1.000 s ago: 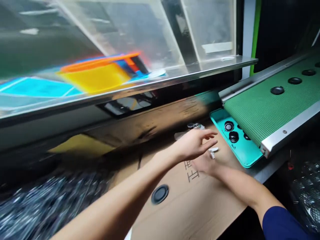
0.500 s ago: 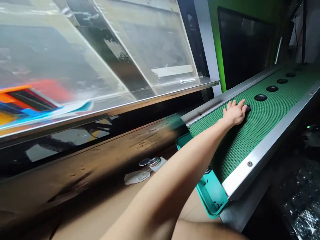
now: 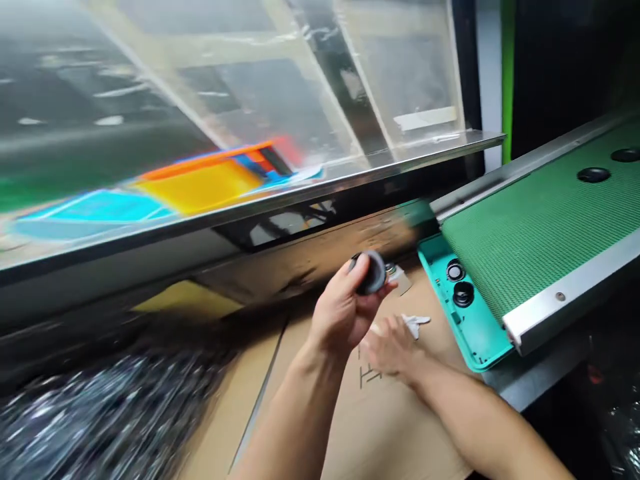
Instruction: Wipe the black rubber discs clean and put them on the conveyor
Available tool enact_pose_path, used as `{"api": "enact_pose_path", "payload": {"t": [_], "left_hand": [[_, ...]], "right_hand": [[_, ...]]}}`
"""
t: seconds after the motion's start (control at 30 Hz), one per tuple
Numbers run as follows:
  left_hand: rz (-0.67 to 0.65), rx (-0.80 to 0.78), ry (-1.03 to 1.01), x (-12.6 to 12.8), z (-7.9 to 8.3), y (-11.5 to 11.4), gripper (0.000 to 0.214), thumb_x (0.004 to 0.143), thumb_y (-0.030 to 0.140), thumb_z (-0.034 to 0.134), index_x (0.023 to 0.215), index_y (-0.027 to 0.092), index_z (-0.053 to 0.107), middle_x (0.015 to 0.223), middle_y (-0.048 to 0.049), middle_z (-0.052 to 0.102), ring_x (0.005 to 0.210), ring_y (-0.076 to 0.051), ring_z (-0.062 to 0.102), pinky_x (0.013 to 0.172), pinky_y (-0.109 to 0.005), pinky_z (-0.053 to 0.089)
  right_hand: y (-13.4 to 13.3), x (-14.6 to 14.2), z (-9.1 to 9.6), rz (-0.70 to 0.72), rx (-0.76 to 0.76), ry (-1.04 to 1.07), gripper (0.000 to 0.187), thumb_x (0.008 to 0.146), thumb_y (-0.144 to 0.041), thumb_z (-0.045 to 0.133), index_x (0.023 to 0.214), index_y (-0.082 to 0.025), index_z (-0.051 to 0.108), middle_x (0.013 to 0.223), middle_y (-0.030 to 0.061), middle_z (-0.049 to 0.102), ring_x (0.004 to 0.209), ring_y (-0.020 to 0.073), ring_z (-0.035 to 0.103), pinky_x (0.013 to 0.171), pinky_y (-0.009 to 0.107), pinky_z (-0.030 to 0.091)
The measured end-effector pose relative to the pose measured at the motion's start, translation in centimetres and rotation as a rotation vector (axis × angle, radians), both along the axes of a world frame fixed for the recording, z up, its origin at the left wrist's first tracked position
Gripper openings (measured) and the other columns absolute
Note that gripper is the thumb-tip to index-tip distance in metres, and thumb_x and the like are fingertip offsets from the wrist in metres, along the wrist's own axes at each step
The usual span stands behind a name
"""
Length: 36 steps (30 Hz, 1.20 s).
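- The left grip point(image 3: 341, 308) is being kept closed around a shallow, round, black disc with a grey-looking face point(image 3: 374, 273), its rim being pinched between thumb and fingers.
- The disc is being held tilted in the air above the brown cardboard sheet point(image 3: 395, 427), while half a second ago the left grip was being stretched out to a disc on the green textured conveyor belt point(image 3: 540, 233).
- By this change, a part is apparently being brought off the belt and handled over the cardboard.
- The right grip point(image 3: 389, 345) is being rested low over the cardboard, fingers curled, just beside a crumpled white scrap point(image 3: 417, 325); whether anything is being held there cannot be told.
- Two more round black discs point(image 3: 593, 175) are being carried in view on the belt.
- Two black round parts point(image 3: 463, 294) are being held in the shallow teal plastic tray point(image 3: 483, 350), below the belt's end.
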<state>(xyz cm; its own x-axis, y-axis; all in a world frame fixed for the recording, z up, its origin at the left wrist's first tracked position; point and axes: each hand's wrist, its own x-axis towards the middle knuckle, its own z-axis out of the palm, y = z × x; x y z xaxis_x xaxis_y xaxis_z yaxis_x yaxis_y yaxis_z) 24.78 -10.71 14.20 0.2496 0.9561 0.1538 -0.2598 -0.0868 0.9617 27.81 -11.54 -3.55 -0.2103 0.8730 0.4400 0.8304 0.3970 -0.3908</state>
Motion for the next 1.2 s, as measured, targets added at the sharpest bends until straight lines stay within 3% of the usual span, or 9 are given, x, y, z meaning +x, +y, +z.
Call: {"api": "enact_pose_path", "payload": {"t": [0.13,0.23,0.33,0.57,0.73,0.87,1.0,1.13,1.2], "left_hand": [[0.161,-0.193,-0.083,-10.4,-8.0,-1.2,0.023,0.083,0.036,0.079,0.098,0.02,0.07,0.112,-0.0067,0.074,0.079,-0.015,0.07,0.059,-0.022,0.057],[0.216,-0.288,-0.188,-13.3,-13.4,-0.9,0.026,0.084,0.027,0.078,0.106,0.021,0.066,0.112,-0.0081,0.074,0.08,-0.017,0.073,0.061,-0.022,0.057],[0.197,-0.359,-0.305,-13.6,-16.5,-0.5,0.031,0.085,0.022,0.076,0.114,0.024,0.063,0.113,-0.008,0.074,0.087,-0.019,0.075,0.064,-0.025,0.057],[-0.135,-0.5,-0.594,-12.7,-16.9,-1.0,0.031,0.1,0.043,0.053,0.107,0.016,0.068,0.114,-0.0126,0.072,0.11,-0.025,0.069,0.095,-0.039,0.058],[-0.009,-0.568,-0.644,-13.5,-17.3,-0.1,0.029,0.102,0.039,0.047,0.105,0.017,0.066,0.118,-0.0133,0.072,0.113,-0.026,0.068,0.104,-0.047,0.053],[-0.022,-0.578,-0.601,-13.6,-17.7,0.8,0.028,0.102,0.031,0.046,0.107,0.016,0.069,0.113,-0.012,0.073,0.108,-0.024,0.069,0.103,-0.043,0.055],[-0.042,-0.58,-0.577,-13.1,-17.6,0.9,0.027,0.1,0.027,0.049,0.104,0.013,0.072,0.113,-0.0135,0.074,0.107,-0.024,0.07,0.102,-0.041,0.056],[-0.033,-0.57,-0.539,-12.9,-17.6,0.8,0.03,0.101,0.026,0.047,0.104,0.012,0.074,0.109,-0.0138,0.075,0.106,-0.024,0.071,0.101,-0.04,0.056],[-0.019,-0.577,-0.546,-13.0,-17.6,0.8,0.03,0.101,0.025,0.047,0.101,0.012,0.074,0.109,-0.0137,0.075,0.105,-0.023,0.071,0.101,-0.039,0.056]], "right_hand": [[0.1,1.1,0.0,-0.098,-0.005,-0.026,0.031,0.101,-0.037,0.052,0.124,-0.021,0.065,0.119,0.0125,0.063,0.106,0.0273,0.05,0.089,0.04,0.043],[0.6,1.6,0.2,-0.216,0.054,0.044,0.033,0.101,-0.034,0.051,0.127,-0.021,0.065,0.124,0.0134,0.062,0.11,0.0279,0.05,0.094,0.042,0.042],[0.6,1.2,0.4,-0.231,0.14,0.179,0.035,0.1,-0.036,0.055,0.128,-0.02,0.067,0.126,0.0133,0.064,0.112,0.0273,0.053,0.099,0.041,0.043],[-2.0,-3.0,0.6,-0.16,0.132,0.15,0.037,0.102,-0.037,0.052,0.13,-0.017,0.067,0.127,0.0133,0.065,0.112,0.027,0.054,0.104,0.041,0.041],[-2.7,-5.2,-0.1,-0.037,0.057,-0.062,0.043,0.102,-0.031,0.046,0.14,-0.017,0.061,0.143,0.0177,0.054,0.117,0.0309,0.049,0.102,0.046,0.042],[-1.6,-4.6,-0.3,-0.115,0.009,-0.083,0.041,0.102,-0.027,0.044,0.137,-0.017,0.063,0.14,0.0178,0.057,0.114,0.0313,0.049,0.102,0.049,0.043],[-1.6,-4.0,-0.1,-0.03,0.039,-0.138,0.043,0.103,-0.029,0.043,0.142,-0.018,0.059,0.143,0.0163,0.054,0.119,0.0314,0.049,0.103,0.047,0.042],[-1.8,-4.0,0.2,-0.135,0.006,-0.118,0.04,0.104,-0.027,0.041,0.136,-0.017,0.063,0.135,0.0163,0.059,0.113,0.031,0.051,0.101,0.047,0.044],[-1.9,-4.1,0.2,-0.054,0.028,-0.147,0.043,0.104,-0.028,0.042,0.141,-0.018,0.059,0.141,0.0163,0.055,0.117,0.0313,0.05,0.103,0.047,0.043]]}}
